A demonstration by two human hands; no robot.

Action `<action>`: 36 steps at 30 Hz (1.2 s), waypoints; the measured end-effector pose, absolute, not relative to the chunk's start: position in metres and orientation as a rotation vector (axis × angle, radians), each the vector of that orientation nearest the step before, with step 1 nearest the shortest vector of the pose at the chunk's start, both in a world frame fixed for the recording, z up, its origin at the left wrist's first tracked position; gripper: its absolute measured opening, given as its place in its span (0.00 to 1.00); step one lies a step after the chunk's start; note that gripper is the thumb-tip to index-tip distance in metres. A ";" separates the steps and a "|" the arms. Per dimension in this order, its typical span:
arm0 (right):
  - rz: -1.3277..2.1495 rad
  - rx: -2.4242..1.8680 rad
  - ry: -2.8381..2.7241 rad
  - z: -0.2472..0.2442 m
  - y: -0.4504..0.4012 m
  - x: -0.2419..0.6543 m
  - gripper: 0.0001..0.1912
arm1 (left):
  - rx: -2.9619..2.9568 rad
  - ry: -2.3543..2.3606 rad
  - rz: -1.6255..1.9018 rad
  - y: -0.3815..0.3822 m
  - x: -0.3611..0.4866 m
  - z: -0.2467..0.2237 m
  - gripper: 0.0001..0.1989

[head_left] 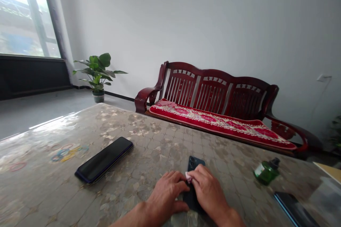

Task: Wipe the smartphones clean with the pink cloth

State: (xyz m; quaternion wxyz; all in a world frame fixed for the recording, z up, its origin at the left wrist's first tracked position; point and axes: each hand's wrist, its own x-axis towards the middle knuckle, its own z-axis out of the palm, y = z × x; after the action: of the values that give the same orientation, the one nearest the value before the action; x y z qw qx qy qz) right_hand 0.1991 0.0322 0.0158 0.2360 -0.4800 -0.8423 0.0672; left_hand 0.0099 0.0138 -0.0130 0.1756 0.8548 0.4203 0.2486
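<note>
A dark phone (192,198) lies back side up on the patterned tablecloth (149,170), its camera lenses at the far end. My left hand (168,193) rests along the phone's left edge, fingers curved and thumb apart, steadying it. My right hand (209,189) is over the phone's right side, pinching a small whitish and pink cloth (188,177) against its back. Part of the phone is hidden under my right hand.
A larger black phone (105,161) and coloured rubber bands (65,153) lie to the left. On the right are a green bottle (266,171), another phone (294,209) and a yellowish board edge (329,171). A red wooden bench (213,92) stands beyond the table.
</note>
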 end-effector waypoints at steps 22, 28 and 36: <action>0.221 -1.312 -2.229 0.014 0.048 0.206 0.16 | 2.403 1.124 0.779 0.014 0.010 -0.014 0.21; 0.199 -1.280 -2.273 0.016 0.041 0.204 0.15 | 2.408 1.125 0.773 0.013 0.010 -0.014 0.19; 0.194 -1.305 -2.237 0.017 0.047 0.203 0.15 | 2.409 1.144 0.758 0.013 0.009 -0.016 0.22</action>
State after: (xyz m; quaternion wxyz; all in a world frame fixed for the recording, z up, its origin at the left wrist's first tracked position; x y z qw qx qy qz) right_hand 0.2026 0.0467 0.0174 0.2688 -0.4839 -0.8297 0.0720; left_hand 0.0093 0.0132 -0.0157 0.1834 0.8542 0.4054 0.2689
